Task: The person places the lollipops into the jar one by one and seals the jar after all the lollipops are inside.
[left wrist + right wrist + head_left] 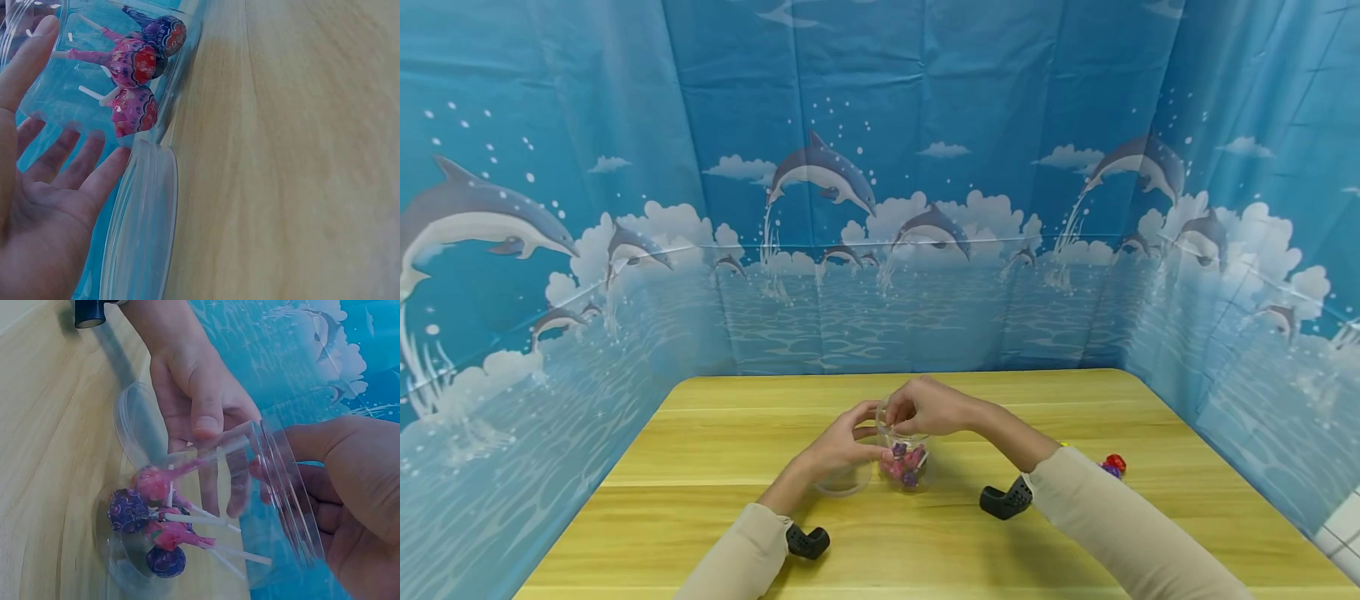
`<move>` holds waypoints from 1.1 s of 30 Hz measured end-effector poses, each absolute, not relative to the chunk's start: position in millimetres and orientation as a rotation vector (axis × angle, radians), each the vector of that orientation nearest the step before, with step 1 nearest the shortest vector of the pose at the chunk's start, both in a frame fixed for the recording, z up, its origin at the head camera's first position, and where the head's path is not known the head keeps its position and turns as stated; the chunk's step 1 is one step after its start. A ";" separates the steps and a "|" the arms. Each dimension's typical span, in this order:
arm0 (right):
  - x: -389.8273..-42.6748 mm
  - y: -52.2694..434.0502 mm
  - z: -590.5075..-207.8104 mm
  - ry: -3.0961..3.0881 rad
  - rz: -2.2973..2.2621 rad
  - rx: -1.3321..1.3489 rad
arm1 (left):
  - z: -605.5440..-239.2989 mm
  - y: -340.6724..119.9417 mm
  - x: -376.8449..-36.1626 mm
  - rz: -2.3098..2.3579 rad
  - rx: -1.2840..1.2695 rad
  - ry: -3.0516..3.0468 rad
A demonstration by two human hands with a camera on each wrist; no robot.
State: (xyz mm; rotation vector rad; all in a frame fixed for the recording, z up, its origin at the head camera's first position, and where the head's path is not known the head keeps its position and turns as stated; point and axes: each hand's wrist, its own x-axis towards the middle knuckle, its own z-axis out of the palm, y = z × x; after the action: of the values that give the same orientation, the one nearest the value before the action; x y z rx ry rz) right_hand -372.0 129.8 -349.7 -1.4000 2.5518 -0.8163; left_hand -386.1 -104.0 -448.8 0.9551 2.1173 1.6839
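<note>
A clear plastic jar stands upright on the table, with several lollipops in pink and purple wrappers inside. My left hand grips its side, thumb toward me and fingers behind the wall. At the rim, my right hand has its fingertips in the mouth. They appear to pinch the white stick of a pink lollipop, though the rim partly blurs the contact. A clear round lid lies beside the jar, below my left hand.
More wrapped lollipops, red and purple, lie on the wooden table beyond my right forearm, partly hidden by the sleeve. Black wrist mounts sit at both cuffs. A blue dolphin-print curtain surrounds the table's back and sides.
</note>
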 end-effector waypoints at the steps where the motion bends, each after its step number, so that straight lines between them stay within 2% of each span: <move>1: -372.1 130.2 -349.4 2.553 -0.810 -1.404 | -449.1 -103.8 -386.7 1.684 0.959 2.115; 14: -366.4 147.6 -338.6 2.562 -0.858 -1.342 | -451.0 -103.6 -388.4 1.690 1.000 2.099; 33: -358.2 218.8 -325.7 2.713 -1.020 -1.143 | -451.0 -103.2 -388.7 1.701 1.029 2.102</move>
State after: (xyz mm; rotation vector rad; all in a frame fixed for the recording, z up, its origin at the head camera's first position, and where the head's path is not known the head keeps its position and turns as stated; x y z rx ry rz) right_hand -358.2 218.8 -325.7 -1.1427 2.7128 -1.0203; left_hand -388.7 -103.2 -451.0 1.0294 2.1015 1.7006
